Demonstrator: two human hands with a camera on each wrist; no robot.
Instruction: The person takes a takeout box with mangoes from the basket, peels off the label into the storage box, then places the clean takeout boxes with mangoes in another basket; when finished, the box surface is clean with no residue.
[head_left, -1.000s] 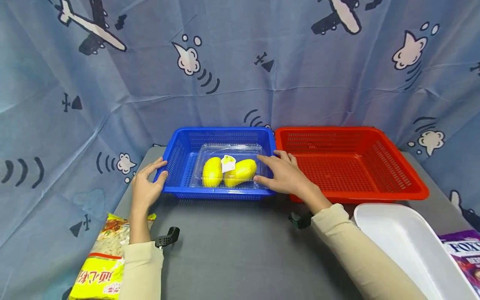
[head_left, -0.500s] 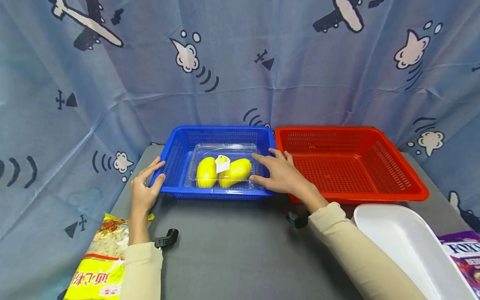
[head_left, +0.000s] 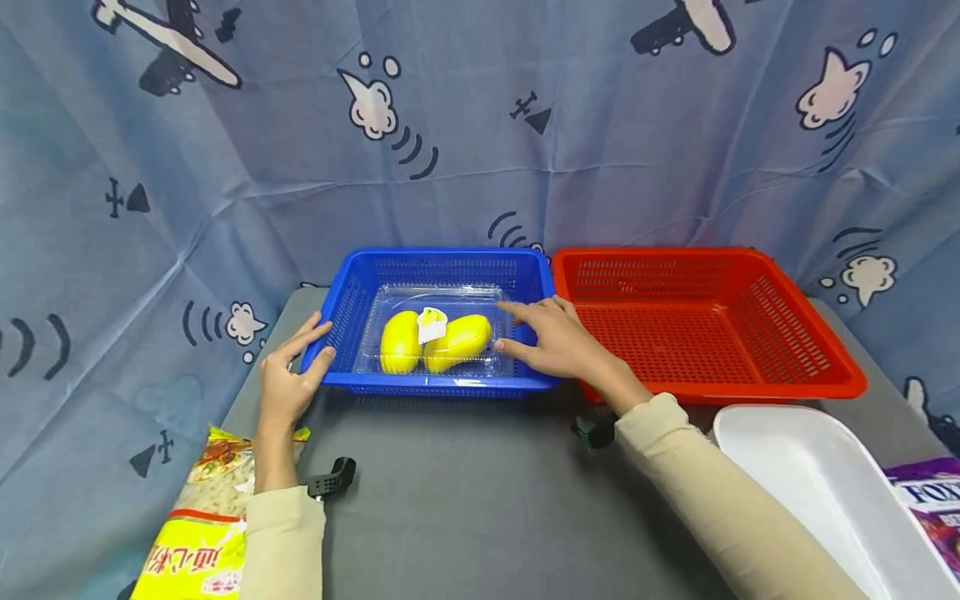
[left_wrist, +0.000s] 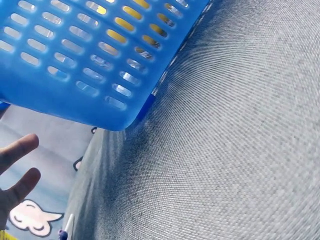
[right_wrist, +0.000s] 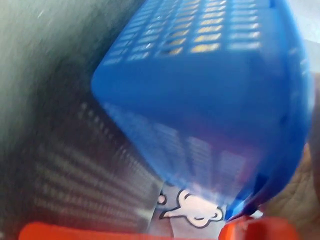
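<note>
A clear plastic box [head_left: 480, 298] lies in the blue basket [head_left: 441, 382]. Inside it are two yellow mango-like fruits [head_left: 459, 342], with a white label [head_left: 432, 327] over them. My right hand [head_left: 564, 343] reaches across the basket's right rim, its fingertips at the box's right side and the fingers extended. At the basket's left rim is my left hand [head_left: 288, 382], fingers and thumb spread. In the left wrist view, two of its fingers [left_wrist: 20, 150] show beside the blue wall. The right wrist view is blurred, and the blue wall hides most of that hand [right_wrist: 295, 200].
A red basket [head_left: 712, 392] stands right of the blue one. In front of it is a white tray [head_left: 806, 483], with a purple FOX'S bag [head_left: 930, 500] at the far right. A yellow pasta bag [head_left: 197, 533] lies at front left. A patterned curtain [head_left: 465, 125] hangs behind.
The clear box with the fruits has slid left inside the blue basket, and my right hand has moved left with it. My left hand stays at the left rim.
</note>
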